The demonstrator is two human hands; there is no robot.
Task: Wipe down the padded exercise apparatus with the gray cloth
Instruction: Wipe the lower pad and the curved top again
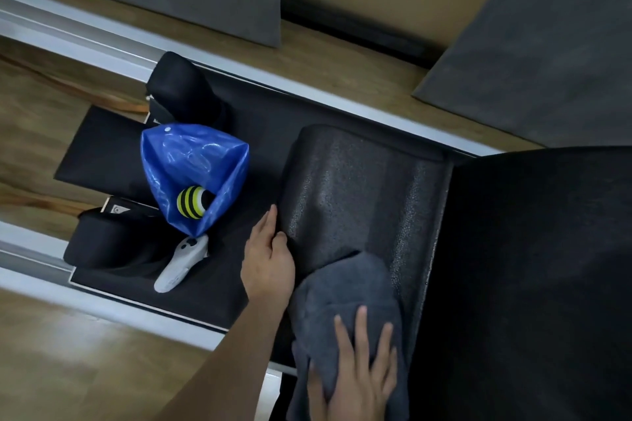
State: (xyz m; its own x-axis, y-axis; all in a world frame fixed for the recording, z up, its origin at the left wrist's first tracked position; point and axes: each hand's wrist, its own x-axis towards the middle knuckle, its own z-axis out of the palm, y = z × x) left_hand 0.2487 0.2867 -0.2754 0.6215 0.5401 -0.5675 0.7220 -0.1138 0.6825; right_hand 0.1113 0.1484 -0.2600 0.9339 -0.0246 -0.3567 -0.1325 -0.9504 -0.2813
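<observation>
The padded exercise apparatus (273, 120) is a long black carriage between silver rails. A rounded, textured black pad (349, 188) lies across it in the middle. The gray cloth (342, 290) is draped over the near end of this pad. My right hand (359, 366) lies flat on the cloth with fingers spread, pressing it onto the pad. My left hand (268, 260) rests against the pad's left edge, fingers straight along it and the thumb on the pad's side.
A blue plastic bag (191, 164) holding a yellow-and-black striped ball (191, 202) sits on the carriage left of the pad. A white controller (181, 263) lies below it. Two black shoulder blocks (181, 89) (109, 239) stand at the left. Gray mats (547, 55) lie on the wooden floor beyond.
</observation>
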